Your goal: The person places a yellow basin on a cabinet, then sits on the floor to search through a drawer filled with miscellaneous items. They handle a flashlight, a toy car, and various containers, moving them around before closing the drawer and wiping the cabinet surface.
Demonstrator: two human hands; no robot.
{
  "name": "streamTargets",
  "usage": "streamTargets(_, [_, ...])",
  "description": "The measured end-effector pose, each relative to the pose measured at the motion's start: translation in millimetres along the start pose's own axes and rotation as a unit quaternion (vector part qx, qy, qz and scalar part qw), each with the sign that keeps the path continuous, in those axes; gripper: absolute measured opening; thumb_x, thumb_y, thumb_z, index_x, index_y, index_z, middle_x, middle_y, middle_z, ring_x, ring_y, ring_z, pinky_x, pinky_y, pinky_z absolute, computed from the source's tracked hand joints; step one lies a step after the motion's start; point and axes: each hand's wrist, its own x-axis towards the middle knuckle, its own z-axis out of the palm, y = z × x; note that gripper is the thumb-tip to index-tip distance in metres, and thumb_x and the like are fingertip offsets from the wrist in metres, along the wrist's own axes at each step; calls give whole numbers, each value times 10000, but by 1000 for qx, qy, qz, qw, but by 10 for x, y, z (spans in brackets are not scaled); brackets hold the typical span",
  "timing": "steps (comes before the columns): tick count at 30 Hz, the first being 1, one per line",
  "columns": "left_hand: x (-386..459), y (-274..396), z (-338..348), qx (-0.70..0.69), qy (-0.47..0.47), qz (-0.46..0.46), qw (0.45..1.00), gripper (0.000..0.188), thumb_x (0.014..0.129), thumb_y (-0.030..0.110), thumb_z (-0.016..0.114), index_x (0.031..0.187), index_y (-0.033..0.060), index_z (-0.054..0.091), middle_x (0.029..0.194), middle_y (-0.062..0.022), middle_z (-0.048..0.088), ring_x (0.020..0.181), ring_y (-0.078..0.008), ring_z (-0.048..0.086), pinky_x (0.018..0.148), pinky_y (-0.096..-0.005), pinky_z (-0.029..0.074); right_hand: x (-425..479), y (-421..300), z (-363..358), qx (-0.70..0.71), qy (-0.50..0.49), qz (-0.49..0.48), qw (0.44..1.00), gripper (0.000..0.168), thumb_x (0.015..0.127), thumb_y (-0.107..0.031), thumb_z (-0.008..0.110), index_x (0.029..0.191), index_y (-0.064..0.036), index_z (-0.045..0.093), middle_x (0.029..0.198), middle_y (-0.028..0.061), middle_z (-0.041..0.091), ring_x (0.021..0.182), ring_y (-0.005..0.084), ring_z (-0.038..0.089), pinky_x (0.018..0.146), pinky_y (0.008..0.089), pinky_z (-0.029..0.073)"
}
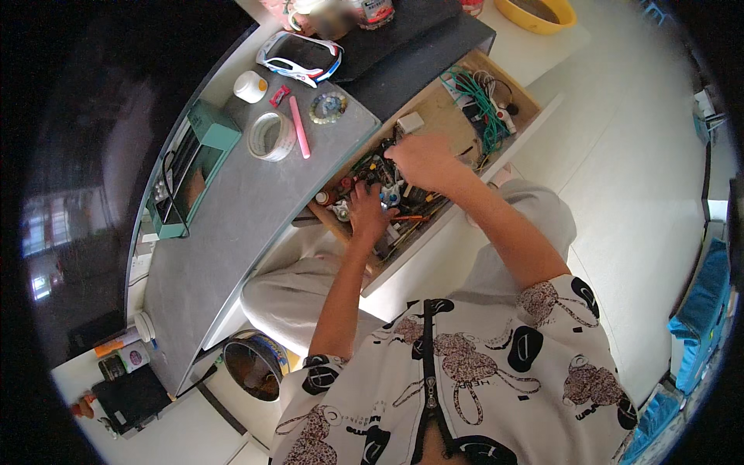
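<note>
An open wooden drawer (435, 109) is pulled out below the desk, full of small loose items. My left hand (369, 214) is down in its near-left part, fingers bent over the clutter. Beside those fingers lies a small white-and-blue object (392, 196). My right hand (423, 161) is over the middle of the drawer with its fingers curled in. Dark small parts lie by its fingertips, and whether it grips one is hidden. A white block (410, 122) sits just beyond the right hand. Bundled green cable (493, 131) fills the drawer's far right end.
On the grey desktop (256, 192) are a tape roll (271, 137), a pink stick (299, 128), a bead bracelet (328, 108), a white jar (250, 87) and a white-framed toy car (300, 58). A green box (195, 168) stands behind. A waste bin (253, 366) is below left.
</note>
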Motion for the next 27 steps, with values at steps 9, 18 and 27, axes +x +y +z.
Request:
streamTargets(9, [145, -140, -189, -184, 45, -35, 981, 577, 622, 260, 792, 1079, 21, 532, 1041, -210, 578, 1008, -369, 540, 852, -430, 437, 199, 322, 627, -59, -154, 11, 986, 184, 739, -114, 624, 882, -3, 660, 983, 181, 634, 921, 324, 626, 747, 420, 526])
streamTargets(18, [-27, -275, -257, -216, 47, 28, 975, 519, 613, 285, 806, 948, -4, 536, 887, -195, 611, 837, -343, 603, 718, -412, 472, 189, 516, 766, -156, -244, -25, 957, 219, 698, -155, 672, 879, -32, 673, 927, 155, 649, 881, 315, 638, 693, 435, 532])
streamTargets(27, [56, 104, -498, -111, -91, -13, 990, 663, 674, 572, 689, 910, -43, 609, 990, -205, 629, 997, -386, 549, 785, -511, 467, 281, 925, 461, -74, -91, -39, 992, 135, 707, -96, 556, 774, -26, 650, 805, 193, 637, 766, 367, 619, 655, 457, 497])
